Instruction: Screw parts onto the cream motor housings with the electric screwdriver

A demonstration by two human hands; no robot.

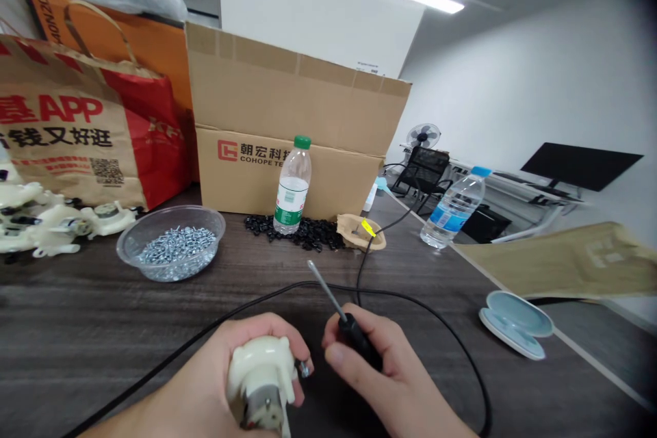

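Motor (261, 383) left; screwdriver (356, 339) right (screws (177, 253) behind)

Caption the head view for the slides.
Left hand grips a white plastic motor housing, right hand holds a black-handled screwdriver, clear bowl of screws behind.

Ahead of the left hand (200, 376) sits a clear plastic bowl (154, 229) of screws, with a cardboard box (298, 96) and a green-capped water bottle (292, 185) farther on. Past the right hand (390, 383) stands a blue-capped water bottle (454, 209), and an open pale blue case (516, 324) lies off to its right.
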